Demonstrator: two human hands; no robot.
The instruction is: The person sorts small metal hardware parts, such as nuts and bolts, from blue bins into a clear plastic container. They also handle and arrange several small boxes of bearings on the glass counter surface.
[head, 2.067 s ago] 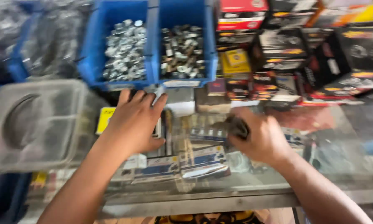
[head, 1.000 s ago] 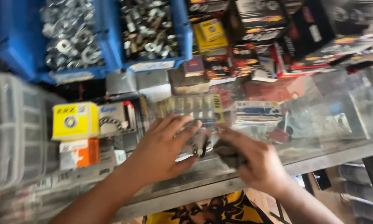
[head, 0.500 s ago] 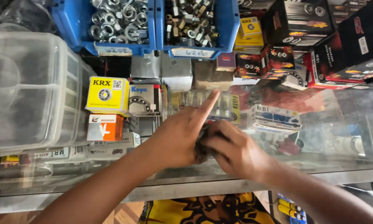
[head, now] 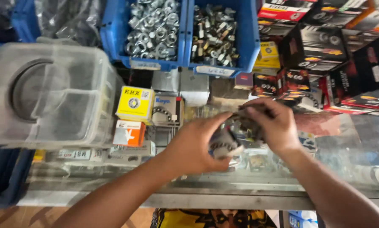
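Note:
Above a glass counter (head: 341, 143), both hands meet on one small dark metal part (head: 229, 141), round and toothed like a bearing or sprocket, partly in clear wrapping. My left hand (head: 195, 145) grips its lower end from the left. My right hand (head: 269, 124) pinches its upper end from the right. The part is blurred and mostly hidden by fingers.
Two blue bins of nuts (head: 149, 29) and bolts (head: 217, 33) stand at the back. A clear plastic tub (head: 50, 93) sits at left. Small yellow (head: 134, 103) and orange-white boxes (head: 129, 133) lie beside it. Dark and red parts boxes (head: 324, 46) are stacked at right.
My hands have lifted slightly off the glass and come together on the part. Earlier the left palm lay flat on the counter while the right held the dark part.

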